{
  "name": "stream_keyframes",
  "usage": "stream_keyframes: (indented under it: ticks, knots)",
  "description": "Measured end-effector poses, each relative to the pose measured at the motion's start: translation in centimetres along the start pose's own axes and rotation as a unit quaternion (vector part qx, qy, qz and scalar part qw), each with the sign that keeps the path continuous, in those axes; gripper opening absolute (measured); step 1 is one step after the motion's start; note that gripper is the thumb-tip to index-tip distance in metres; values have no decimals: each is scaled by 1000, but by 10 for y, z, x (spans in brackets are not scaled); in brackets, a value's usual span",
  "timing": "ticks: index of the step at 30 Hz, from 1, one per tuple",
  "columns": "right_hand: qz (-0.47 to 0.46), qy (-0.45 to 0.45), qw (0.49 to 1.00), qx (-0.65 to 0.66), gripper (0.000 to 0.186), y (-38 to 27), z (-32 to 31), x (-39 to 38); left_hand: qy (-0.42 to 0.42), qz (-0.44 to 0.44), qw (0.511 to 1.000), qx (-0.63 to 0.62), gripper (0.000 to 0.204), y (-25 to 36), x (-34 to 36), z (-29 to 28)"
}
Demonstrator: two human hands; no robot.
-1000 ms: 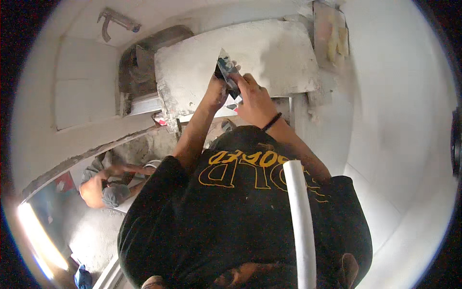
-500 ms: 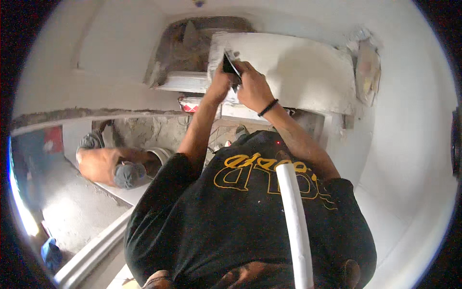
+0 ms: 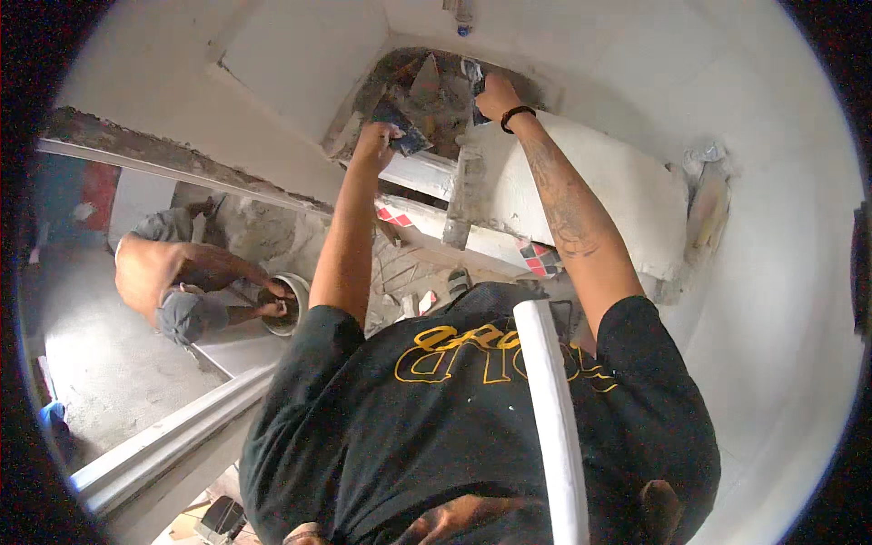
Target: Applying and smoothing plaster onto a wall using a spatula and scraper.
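Observation:
My left hand [image 3: 372,143] is closed on a dark, flat scraper [image 3: 401,125] smeared with pale material, at the near left side of a recess [image 3: 363,95]. Farther right, my right hand [image 3: 497,97] grips a second dark scraper [image 3: 475,84], its pale-smeared end pointing away from me over the far right part of the recess. Grey, rough material lies inside the recess, along with a pointed grey piece [image 3: 425,82]. A white slab [image 3: 590,186] stretches beneath my right forearm.
On the lower left, another person [image 3: 154,272] bends over a white bucket [image 3: 292,304], hands inside it. A pale ledge [image 3: 173,436] runs along that side. Red-and-black checkered pieces [image 3: 540,259] sit under the slab. A white tube [image 3: 554,418] hangs before my chest.
My hands were together over the slab's left end; now they are apart, reaching farther out over the recess, a scraper in each. The other person's hands have come into sight at the bucket.

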State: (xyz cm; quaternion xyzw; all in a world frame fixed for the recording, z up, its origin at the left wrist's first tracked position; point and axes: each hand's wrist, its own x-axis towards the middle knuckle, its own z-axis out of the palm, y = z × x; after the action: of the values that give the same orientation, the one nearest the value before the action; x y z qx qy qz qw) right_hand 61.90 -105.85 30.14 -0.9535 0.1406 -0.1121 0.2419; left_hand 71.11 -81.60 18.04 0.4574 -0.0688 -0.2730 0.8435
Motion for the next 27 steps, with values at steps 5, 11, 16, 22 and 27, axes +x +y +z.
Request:
stream_keyframes:
  ticks: [5,11,16,22,27]
  knots:
    - [24,-92,993,63,32,-6,8,-7,34,-32,994,95,8,5,-17,16]
    - [-160,-9,986,-47,32,-17,6,-28,162,129,973,101,12,39,-62,82]
    - [-399,112,896,-160,18,-26,7,-34,45,215,730,647,16,79,-69,107]
    - [-380,145,902,-147,16,-37,-7,-27,-88,160,648,740,18,47,8,93]
    - [-114,230,964,-76,25,-5,-41,-30,50,186,689,699,24,45,39,59]
